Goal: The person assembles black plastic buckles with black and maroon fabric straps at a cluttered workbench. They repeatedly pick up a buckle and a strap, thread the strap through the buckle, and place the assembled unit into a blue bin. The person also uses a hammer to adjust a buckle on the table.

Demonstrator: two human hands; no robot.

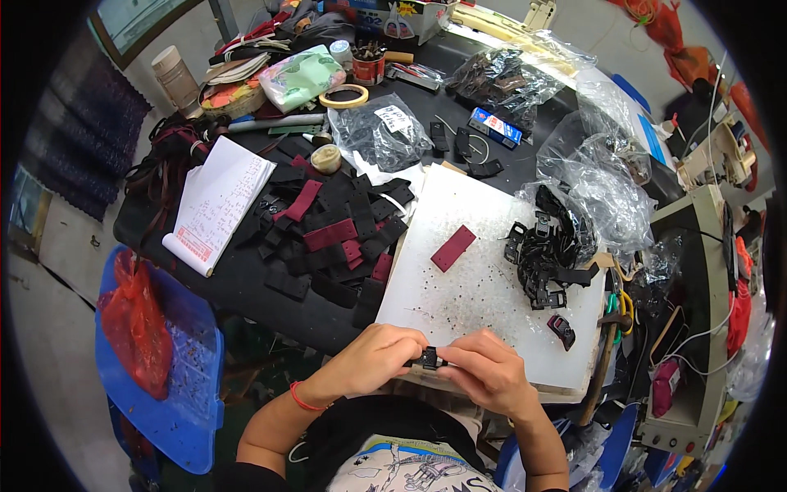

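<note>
In front of my body, over the near edge of a white board (510, 348), a small black buckle (429, 357) is pinched between my two hands. My left hand (379, 358) grips its left end with thumb and fingers, while my right hand (490, 371) holds the right end. A short dark strap seems to run through it, mostly hidden by my fingers. Beyond them, a maroon strap piece (453, 248) with small holes lies flat on the board. To the right sit a heap of black buckles (539, 256) and a single buckle with maroon strap (561, 331).
Left of the board is a pile of black and maroon strap pieces (330, 235), beside an open notebook (221, 197). A hammer (597, 373) and scissors (627, 312) lie by the board's right edge. Clear plastic bags (602, 184) and a tape roll (343, 97) lie farther back.
</note>
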